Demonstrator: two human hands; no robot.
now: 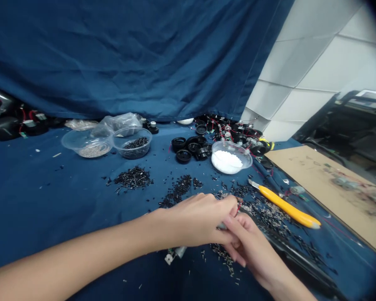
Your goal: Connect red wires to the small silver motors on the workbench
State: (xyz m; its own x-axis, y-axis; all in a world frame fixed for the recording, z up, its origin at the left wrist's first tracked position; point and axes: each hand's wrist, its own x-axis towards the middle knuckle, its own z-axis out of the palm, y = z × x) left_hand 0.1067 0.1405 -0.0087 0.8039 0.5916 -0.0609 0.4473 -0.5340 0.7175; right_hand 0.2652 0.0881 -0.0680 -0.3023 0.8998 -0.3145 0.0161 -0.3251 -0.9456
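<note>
L hand [200, 221] & R hand [250, 251] were close together low in the view, over a blue cloth [50, 196], fingers curled & nearly closed on a small silver part [221, 226] pinched between them, mostly hidden. A thin red wire [239, 205] showed right by the L fingertips; couldn't tell if it was held or joined to the part. Just left of the hands, under the L wrist side, lay a small motor w/ white tab [174, 255], not touched by either hand as far as visible.

Loose black & silver pieces [257, 211] were scattered around the hands. Further up: a black pile [133, 177], clear bowl w/ grey bits [69, 142], clear bowl w/ black bits [144, 133], black round caps [184, 150], & clear bowl of white pellets [249, 161]. Wired black assemblies [228, 129] sat behind those. To the right, a yellow utility knife [285, 205] lay on the cloth, next to a cardboard sheet [329, 184].
</note>
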